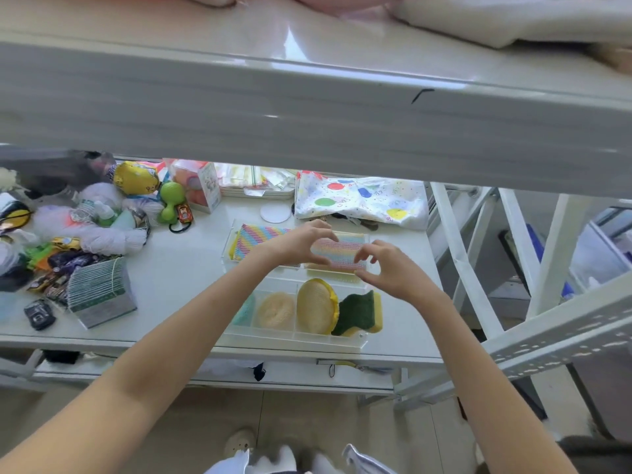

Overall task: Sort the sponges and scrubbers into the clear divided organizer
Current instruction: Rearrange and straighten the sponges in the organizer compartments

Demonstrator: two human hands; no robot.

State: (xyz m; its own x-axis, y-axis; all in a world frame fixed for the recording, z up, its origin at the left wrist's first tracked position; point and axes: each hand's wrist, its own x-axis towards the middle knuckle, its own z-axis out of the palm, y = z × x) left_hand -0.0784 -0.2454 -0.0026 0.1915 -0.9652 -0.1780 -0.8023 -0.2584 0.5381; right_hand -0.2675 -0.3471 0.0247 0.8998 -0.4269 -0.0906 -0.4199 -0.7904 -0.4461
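Observation:
The clear divided organizer [345, 343] lies on the white table. Its back left compartment holds a rainbow-striped cloth [254, 239]. In the front row sit a teal scrubber [247, 311], a round beige scrubber [276, 311], an oval yellow-rimmed sponge [316, 306] standing on edge, and a green-and-yellow sponge [359, 313]. My left hand [297, 242] and my right hand [393, 268] both grip a pastel rainbow sponge [337, 253] over the back right compartment, one at each end.
A heap of toys, bottles and packets [85, 227] fills the table's left side, with a grey card stack [99, 292] and a black device [39, 314] near the front. A balloon-print bag [362, 200] lies behind the organizer. A shelf beam [307, 124] overhangs the table.

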